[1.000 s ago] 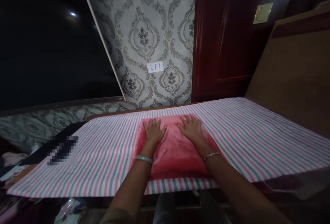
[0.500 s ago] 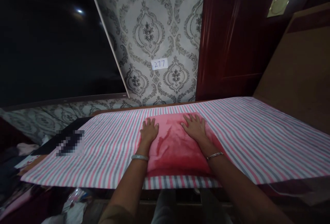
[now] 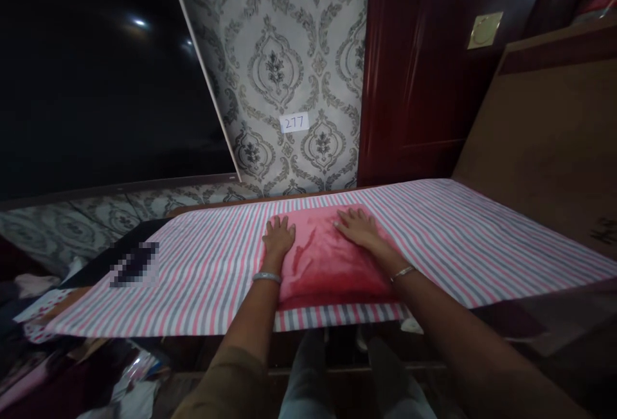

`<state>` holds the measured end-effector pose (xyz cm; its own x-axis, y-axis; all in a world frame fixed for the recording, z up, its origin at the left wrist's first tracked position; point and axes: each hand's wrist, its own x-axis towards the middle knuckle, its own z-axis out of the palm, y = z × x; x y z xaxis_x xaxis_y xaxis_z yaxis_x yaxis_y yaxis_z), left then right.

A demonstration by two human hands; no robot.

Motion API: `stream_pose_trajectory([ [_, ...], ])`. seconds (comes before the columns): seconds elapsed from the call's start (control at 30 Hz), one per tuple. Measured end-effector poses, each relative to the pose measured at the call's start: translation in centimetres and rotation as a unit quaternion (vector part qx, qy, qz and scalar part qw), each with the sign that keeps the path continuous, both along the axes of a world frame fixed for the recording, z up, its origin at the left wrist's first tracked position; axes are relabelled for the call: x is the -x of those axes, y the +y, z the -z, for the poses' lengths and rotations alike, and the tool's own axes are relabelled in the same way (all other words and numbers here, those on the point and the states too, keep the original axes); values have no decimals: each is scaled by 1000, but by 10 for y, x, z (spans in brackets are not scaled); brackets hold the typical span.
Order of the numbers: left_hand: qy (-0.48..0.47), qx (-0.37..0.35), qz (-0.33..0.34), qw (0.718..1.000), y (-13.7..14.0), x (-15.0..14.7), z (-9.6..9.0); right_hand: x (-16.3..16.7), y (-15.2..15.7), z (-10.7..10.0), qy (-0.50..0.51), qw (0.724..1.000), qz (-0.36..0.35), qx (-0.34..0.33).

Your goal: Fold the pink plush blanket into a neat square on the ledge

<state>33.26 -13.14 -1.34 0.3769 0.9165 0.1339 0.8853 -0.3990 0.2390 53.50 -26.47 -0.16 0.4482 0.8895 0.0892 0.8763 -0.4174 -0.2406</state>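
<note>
A pink and red folded plush cloth (image 3: 322, 265) lies flat near the front edge of a striped tablecloth (image 3: 207, 277). My left hand (image 3: 279, 237) rests on its far left corner, palm down with fingers spread. On the far right part of the same cloth, my right hand (image 3: 357, 227) lies flat, fingers apart and pointing away from me. Neither hand grips the cloth. Darker red patches and a crease mark show on the plush between the hands.
A large dark screen (image 3: 96, 85) stands at the back left. Behind the table is a patterned wall (image 3: 274, 20) with a paper label (image 3: 294, 122). A large cardboard sheet (image 3: 544, 142) leans at the right. Assorted clothes and bags (image 3: 135, 393) lie low at the left.
The camera view has shifted, so the table's front edge sits higher in the picture. Both hands stay flat on the plush cloth, the right one slightly further left in view.
</note>
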Motion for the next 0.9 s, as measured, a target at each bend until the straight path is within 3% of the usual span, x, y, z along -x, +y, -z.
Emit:
stream_pose_trajectory([
  [0.13, -3, 3, 6, 1000, 3, -1, -1, 25, -28, 8, -40, 998, -41, -28],
  [0.23, 13, 13, 5, 1000, 2, -1, -11, 38, -42, 23, -40, 998, -40, -32],
  [0.3, 36, 3, 5, 999, -8, 1, -21, 41, -44, 30, -45, 998, -33, -39],
  [0.4, 50, -75, 55, 994, -39, 10, -28, 40, -42, 35, -58, 997, -26, -55],
  [0.5, 59, -102, 141, 983, -75, 23, -15, 39, -41, 38, -68, 994, -27, -77],
  [0.6, 71, -64, 151, 984, -94, 32, 7, 38, -43, 42, -68, 992, -30, -98],
  [0.7, 73, -51, 148, 985, -93, 34, 18, 37, -44, 45, -61, 992, -31, -106],
  [0.9, 73, -72, 152, 983, -88, 33, 17, 35, -42, 42, -54, 993, -33, -95],
])
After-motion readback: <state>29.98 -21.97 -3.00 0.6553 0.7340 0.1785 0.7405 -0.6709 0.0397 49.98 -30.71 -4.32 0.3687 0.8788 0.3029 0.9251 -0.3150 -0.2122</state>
